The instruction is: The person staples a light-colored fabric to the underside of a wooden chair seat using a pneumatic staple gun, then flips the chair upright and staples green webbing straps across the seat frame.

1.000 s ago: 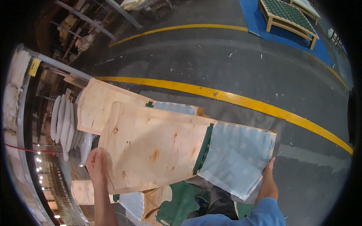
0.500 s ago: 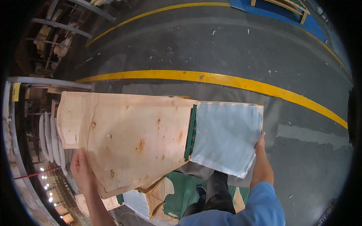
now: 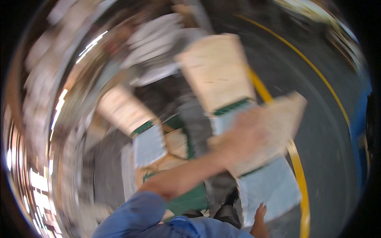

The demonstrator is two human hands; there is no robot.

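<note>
The picture is heavily blurred by motion. I hold a flat panel with a pale plywood part (image 3: 283, 115) and a light grey-blue end (image 3: 274, 186), now turned almost lengthwise at the right. My left hand (image 3: 244, 139) reaches across from a blue sleeve and grips the plywood part near its middle. My right hand (image 3: 260, 214) holds the lower edge of the grey-blue end, with only its fingers showing. My shoes (image 3: 224, 210) are just left of the panel's lower end.
More panels of the same kind lie ahead: one with a green stripe (image 3: 214, 71) and another further left (image 3: 123, 109). A yellow floor line (image 3: 297, 162) runs under the held panel. A blue floor area (image 3: 360, 119) lies at the right; blurred racks are at the left.
The view has swung sharply and blurred. The held panel has turned from lying crosswise to pointing away on my right, and my left arm now crosses in front of my body.
</note>
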